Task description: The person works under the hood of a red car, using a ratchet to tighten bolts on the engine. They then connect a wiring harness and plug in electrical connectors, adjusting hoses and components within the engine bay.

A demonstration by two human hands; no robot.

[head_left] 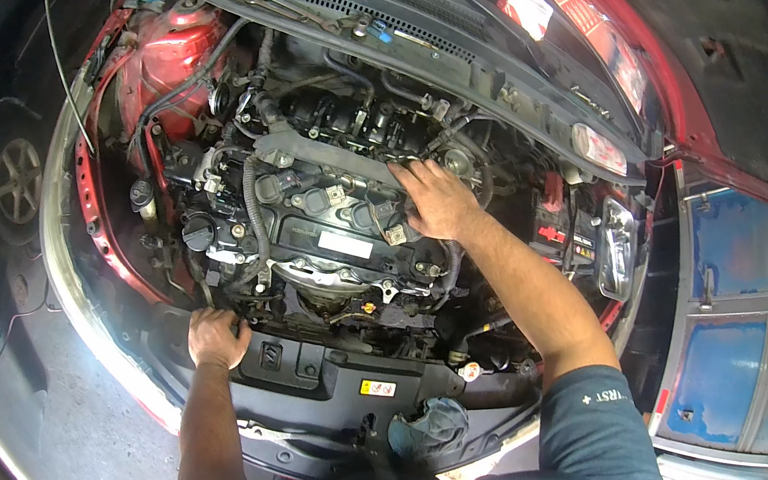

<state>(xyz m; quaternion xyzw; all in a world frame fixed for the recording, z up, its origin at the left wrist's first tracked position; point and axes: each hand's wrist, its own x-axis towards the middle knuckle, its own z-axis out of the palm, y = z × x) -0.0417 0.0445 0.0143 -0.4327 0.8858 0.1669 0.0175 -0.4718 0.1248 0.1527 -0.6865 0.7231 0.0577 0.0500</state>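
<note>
The engine (321,219) of a red car lies exposed under its raised hood. My right hand (441,200) reaches over it, its stretched fingers touching the right end of a long grey plastic wiring cover (332,155). Beside the thumb sits a black ignition coil (387,215) with a light connector; what lies beneath the fingertips is hidden. More coils (314,200) stand in a row to the left. My left hand (218,337) rests on the edge of the black front panel (313,365), thumb apart and fingers bent over the edge. No tool shows in either hand.
A crumpled grey-blue rag (429,428) lies on the front panel. Small tools (362,25) lie along the cowl below the windshield. The battery (567,237) is at the right. Beyond the fender stands a worn blue metal cabinet (731,367); another car's wheel (20,182) is at left.
</note>
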